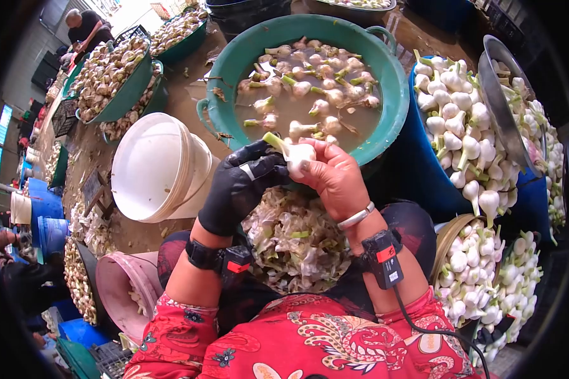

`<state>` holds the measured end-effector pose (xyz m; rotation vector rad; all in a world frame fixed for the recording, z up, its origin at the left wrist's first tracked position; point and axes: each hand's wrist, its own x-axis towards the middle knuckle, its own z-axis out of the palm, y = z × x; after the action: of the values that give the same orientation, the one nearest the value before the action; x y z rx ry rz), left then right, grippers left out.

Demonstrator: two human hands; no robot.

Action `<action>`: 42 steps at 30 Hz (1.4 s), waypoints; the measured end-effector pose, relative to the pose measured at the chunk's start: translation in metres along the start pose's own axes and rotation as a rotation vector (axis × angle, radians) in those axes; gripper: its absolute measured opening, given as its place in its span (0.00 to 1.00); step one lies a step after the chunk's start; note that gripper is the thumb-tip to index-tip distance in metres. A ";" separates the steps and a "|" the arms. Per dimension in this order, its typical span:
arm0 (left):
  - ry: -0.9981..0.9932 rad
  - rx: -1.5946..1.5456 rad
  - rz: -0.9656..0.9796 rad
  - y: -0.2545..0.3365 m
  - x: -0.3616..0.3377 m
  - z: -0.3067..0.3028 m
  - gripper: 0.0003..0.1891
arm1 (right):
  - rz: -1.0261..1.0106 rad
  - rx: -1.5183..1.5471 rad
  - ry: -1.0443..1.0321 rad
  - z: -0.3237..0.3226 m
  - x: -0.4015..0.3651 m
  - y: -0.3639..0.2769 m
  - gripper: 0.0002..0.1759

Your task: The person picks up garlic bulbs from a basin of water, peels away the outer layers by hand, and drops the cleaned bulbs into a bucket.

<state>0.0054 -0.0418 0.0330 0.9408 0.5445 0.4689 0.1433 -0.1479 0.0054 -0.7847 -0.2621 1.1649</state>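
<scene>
Between my two hands is a white garlic bulb with a short green stem pointing up and left. My left hand, in a black glove, is closed around the stem side. The bare fingers of my right hand pinch the bulb from the other side. Just beyond them stands a green tub of cloudy water with garlic bulbs floating in it. Below my hands, a heap of papery garlic peelings lies in front of my lap.
To the right, a blue barrel brims with cleaned garlic, a metal basin leaning beside it. A white bucket and a pink bucket are on the left. Farther off are green basins of garlic and a person bending over.
</scene>
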 end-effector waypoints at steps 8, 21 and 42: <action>-0.021 0.029 0.000 -0.005 0.005 -0.007 0.17 | -0.223 -0.414 0.006 0.004 -0.001 0.010 0.30; -0.101 1.024 0.575 -0.015 0.010 -0.029 0.16 | 0.618 0.074 -0.322 -0.003 -0.010 0.001 0.20; 0.104 -0.018 0.037 -0.011 0.009 -0.049 0.16 | -0.165 0.389 -0.101 -0.011 0.010 -0.032 0.13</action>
<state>-0.0169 -0.0114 -0.0013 0.9140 0.6171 0.5576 0.1767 -0.1489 0.0165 -0.3569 -0.1721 1.0571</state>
